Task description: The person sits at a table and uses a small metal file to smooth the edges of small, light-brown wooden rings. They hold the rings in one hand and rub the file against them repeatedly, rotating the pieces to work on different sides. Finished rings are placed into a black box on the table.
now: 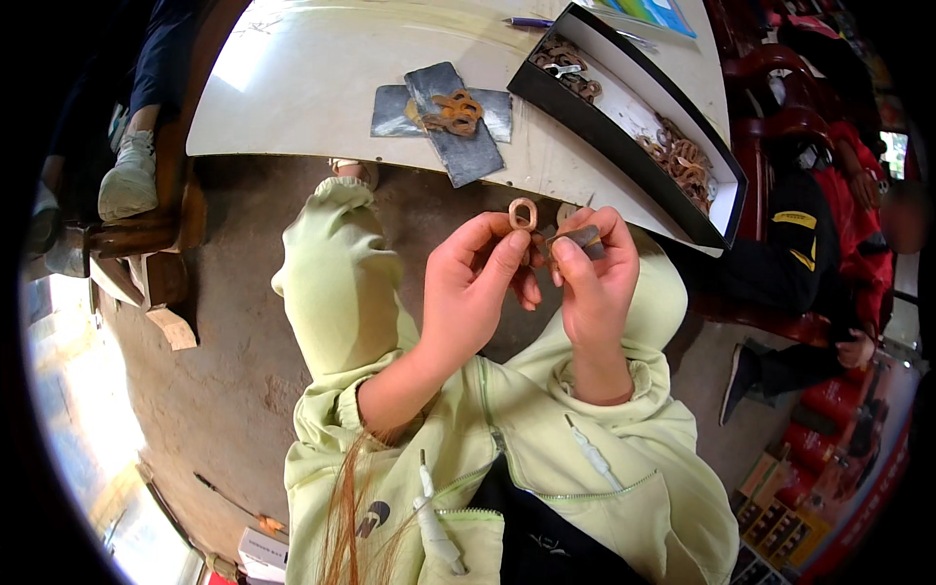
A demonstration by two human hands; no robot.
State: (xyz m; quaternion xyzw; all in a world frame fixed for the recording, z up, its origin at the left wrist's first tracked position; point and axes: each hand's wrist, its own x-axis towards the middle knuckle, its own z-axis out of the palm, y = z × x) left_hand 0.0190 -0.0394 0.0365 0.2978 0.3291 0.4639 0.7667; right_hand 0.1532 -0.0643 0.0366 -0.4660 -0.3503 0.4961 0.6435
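Note:
Between the thumb and fingers of my left hand is a small brown oval ring, held upright above my lap. Close beside it, my right hand pinches a small dark grey folded strip that looks like sandpaper. The strip is near the ring; whether they touch I cannot tell. Ahead, at the table's near edge, two dark grey sheets lie crossed. On them rests a cluster of orange-brown rings.
A black box with white insides stands at the table's right, holding many brown rings. A purple pen lies behind it on the white table. People sit at right; a shoe shows on a wooden bench at left.

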